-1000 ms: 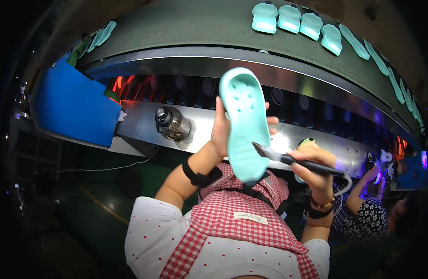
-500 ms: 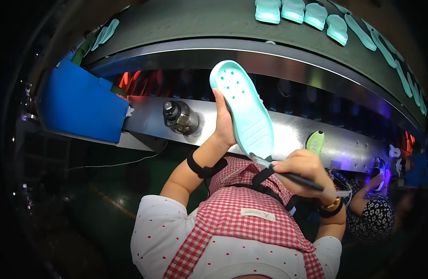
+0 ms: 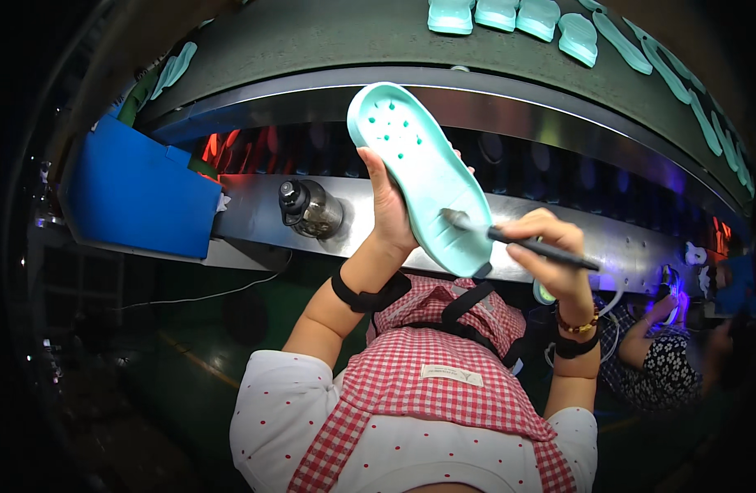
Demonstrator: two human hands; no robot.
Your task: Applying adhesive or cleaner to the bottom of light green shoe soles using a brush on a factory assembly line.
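A mint-green shoe sole with a raised rim and several small holes near its far end is held up at a tilt in front of me. My left hand grips it from the left side, thumb on the near edge and fingertips showing past the right edge. In my right hand is a brush with a dark handle, its bristles against the sole's inner face towards the near end. A small dark piece sits at the sole's near tip; whether it is attached I cannot tell.
Beyond the metal ledge runs a dark conveyor belt carrying several mint soles. A dark-lidded bottle stands on the ledge, left of my hand. A blue bin is at the left. Another person's arm shows at the right.
The brush has moved from the sole's near tip up onto its inner face, my right hand rising with it. The sole has shifted slightly up and left.
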